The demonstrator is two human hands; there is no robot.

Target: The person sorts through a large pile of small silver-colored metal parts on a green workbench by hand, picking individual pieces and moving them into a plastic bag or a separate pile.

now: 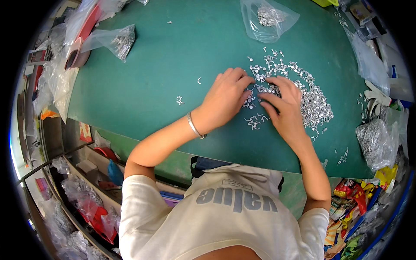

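A loose pile of small shiny silver metal pieces (pixel 315 106) lies on the green tabletop. Some have round heads and others look like thin curved bits; their exact kind is too small to tell. At the pile's left edge is my left hand (pixel 227 93), fingers bent, with a gap between thumb and forefinger. My right hand (pixel 286 102) reaches over the middle of the pile, its curved fingers apart and their tips down among the pieces. I see nothing held in either hand. A small cluster of pieces (pixel 253 123) lies just below, between the hands.
A clear bag of silver pieces (pixel 269 16) lies beyond the pile, another bag (pixel 123 43) at far left. A full bag (pixel 376 141) and a white glove (pixel 376 96) lie at right. Stray bits (pixel 179 100) dot the green table (pixel 143 91). Open drawers (pixel 93 167) sit lower left.
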